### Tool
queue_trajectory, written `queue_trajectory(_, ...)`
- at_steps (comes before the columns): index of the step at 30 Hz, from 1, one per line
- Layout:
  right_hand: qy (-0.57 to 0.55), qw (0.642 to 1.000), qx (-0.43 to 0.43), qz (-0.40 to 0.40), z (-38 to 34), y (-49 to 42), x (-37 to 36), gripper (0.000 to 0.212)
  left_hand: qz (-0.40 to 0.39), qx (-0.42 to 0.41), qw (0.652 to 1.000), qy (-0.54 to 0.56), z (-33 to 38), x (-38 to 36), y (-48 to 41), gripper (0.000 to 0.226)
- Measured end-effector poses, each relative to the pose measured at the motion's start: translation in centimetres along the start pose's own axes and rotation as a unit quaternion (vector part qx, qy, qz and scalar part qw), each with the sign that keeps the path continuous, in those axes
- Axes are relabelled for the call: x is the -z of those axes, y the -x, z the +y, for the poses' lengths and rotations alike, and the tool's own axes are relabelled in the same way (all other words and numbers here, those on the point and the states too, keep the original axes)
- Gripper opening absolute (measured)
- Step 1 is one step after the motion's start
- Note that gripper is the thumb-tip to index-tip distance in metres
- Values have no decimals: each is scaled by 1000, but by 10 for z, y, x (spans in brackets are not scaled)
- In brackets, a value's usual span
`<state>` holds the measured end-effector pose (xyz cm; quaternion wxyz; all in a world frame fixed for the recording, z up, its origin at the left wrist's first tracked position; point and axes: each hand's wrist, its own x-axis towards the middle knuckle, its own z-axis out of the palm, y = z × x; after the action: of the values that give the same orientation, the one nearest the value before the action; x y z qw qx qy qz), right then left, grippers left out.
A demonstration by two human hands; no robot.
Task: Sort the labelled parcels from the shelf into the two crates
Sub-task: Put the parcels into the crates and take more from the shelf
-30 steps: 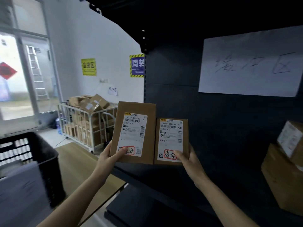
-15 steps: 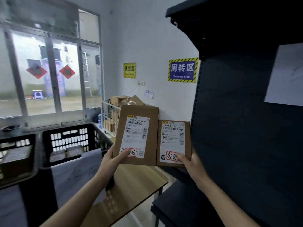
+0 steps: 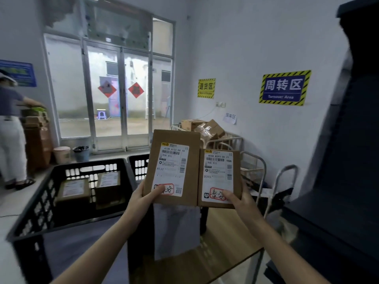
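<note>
Brown cardboard, flat and stiff: the left hand (image 3: 141, 198) pinches the lower edge of the taller parcel labelled A132 (image 3: 174, 167); the right hand (image 3: 242, 199) pinches the smaller B393 parcel (image 3: 219, 177) likewise, side by side above the wooden desk (image 3: 225, 242). Both look light (one hand each suffices), best held by the edges. Beyond, a black slotted plastic crate (image 3: 30, 214) holds two boxes (image 3: 73, 191).

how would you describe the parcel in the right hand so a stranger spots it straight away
In front of the glass doors and the black crates, two cardboard parcels are held up side by side. The right hand holds the right-hand parcel. It is shorter than the left parcel, and its label reads B393, not A132.
</note>
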<state>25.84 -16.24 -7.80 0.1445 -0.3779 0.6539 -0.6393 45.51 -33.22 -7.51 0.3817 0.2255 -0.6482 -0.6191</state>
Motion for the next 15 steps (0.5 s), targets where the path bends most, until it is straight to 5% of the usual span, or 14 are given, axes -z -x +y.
queue_trajectory(15, -53, 987, -17, -149, -13, -43, -165, 52, 119, 31, 992, -5, 4, 161, 17, 30)
